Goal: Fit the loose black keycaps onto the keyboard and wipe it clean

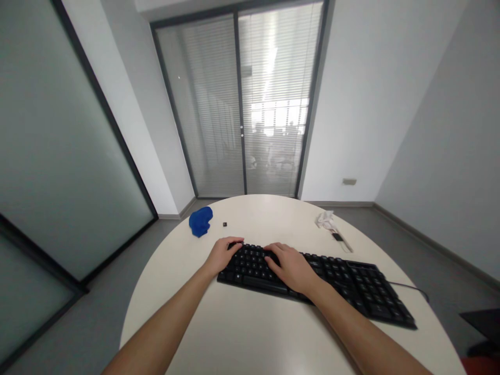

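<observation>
A black keyboard (253,284) lies slantwise across a round pale table. My left hand (222,256) rests on its left end, fingers reaching toward the far edge and thumb apart from them. Over the keys right of there lies my right hand (291,265), palm down, its fingers stretched to the far rows and the thumb spread away. Neither hand shows anything lifted in it. Some of the fingertips are hidden behind the hands.
A blue cloth (200,221) and a small black square piece (225,224) lie beyond my left hand. A crumpled white tissue (325,219) and a thin brush-like tool (344,241) are at the far right. The keyboard's cable (408,286) runs toward the right table edge (441,323).
</observation>
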Tool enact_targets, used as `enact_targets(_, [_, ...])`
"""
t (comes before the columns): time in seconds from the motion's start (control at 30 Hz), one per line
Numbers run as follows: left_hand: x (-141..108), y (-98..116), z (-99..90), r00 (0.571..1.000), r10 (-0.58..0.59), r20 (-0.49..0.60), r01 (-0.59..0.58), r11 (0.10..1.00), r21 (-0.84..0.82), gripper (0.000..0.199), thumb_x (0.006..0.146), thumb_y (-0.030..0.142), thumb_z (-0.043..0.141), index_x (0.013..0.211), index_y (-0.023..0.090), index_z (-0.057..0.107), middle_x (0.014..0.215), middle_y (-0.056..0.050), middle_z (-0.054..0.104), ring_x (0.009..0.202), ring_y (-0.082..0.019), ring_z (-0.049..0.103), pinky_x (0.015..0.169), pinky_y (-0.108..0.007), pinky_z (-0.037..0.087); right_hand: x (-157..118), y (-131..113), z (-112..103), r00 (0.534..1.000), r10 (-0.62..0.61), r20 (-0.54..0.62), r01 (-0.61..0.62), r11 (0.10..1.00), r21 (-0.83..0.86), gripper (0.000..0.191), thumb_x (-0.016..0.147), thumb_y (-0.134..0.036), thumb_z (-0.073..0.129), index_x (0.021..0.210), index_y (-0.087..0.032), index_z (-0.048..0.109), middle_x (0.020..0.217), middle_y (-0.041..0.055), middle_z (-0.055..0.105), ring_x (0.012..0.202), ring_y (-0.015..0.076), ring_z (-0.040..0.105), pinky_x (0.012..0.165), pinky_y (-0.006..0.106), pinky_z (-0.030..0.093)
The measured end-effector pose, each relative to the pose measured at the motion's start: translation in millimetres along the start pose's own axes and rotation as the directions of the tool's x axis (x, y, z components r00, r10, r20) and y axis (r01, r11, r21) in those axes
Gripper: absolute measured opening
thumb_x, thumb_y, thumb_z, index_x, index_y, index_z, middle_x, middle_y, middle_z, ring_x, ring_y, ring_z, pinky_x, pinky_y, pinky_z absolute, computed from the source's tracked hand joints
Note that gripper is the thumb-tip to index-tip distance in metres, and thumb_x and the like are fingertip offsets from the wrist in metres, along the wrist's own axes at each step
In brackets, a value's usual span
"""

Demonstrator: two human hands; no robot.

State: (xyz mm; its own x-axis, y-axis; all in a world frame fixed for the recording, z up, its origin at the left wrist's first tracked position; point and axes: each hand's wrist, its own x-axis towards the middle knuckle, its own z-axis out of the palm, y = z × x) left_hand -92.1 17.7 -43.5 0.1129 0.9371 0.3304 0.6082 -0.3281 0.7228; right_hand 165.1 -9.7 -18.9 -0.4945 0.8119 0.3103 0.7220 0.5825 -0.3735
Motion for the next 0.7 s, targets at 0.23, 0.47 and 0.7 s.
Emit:
enact_targets(0.23, [0.9,-0.4,1.0,0.999,-0.027,0.016,0.029,0.995,-0.099,0.025,0.088,0.026,0.06,0.106,0.019,0.077,0.113,-0.005,0.075,0.11,-0.022,0.068,0.106,-0.037,0.047,-0.3,-0.6,-1.5,1.0,-0.004,0.003,0.004,1.0,-0.001,0.03,0.1,-0.035,0.048,0.122,-0.022,0.063,0.117,0.0078,0.068,0.108,0.0229,0.062,0.098,0.036,0.045])
enact_targets(0.47, [2.0,-3.1,3.2,1.0,-0.016,0.008,0.017,0.996,-0.083,0.023,0.088,0.025,0.06,0.102,0.02,0.077,0.11,-0.005,0.076,0.107,-0.022,0.068,0.103,-0.037,0.049,0.2,-0.8,-0.6,1.0,0.006,0.01,-0.006,1.0,-0.003,0.03,0.1,-0.036,0.048,0.121,-0.021,0.063,0.118,0.0079,0.068,0.108,0.0234,0.062,0.096,0.037,0.046])
enact_targets(0.7, [4.1,-0.5,0.8,1.0,-0.011,0.011,0.011,1.0,0.007,0.019,0.086,0.024,0.063,0.098,0.021,0.077,0.105,-0.004,0.076,0.103,-0.023,0.069,0.099,-0.036,0.051,-0.2,-0.9,-0.7,1.0,0.003,0.014,-0.003,1.0,0.006,0.031,0.1,-0.036,0.047,0.122,-0.021,0.064,0.118,0.0088,0.067,0.108,0.0237,0.062,0.098,0.037,0.045])
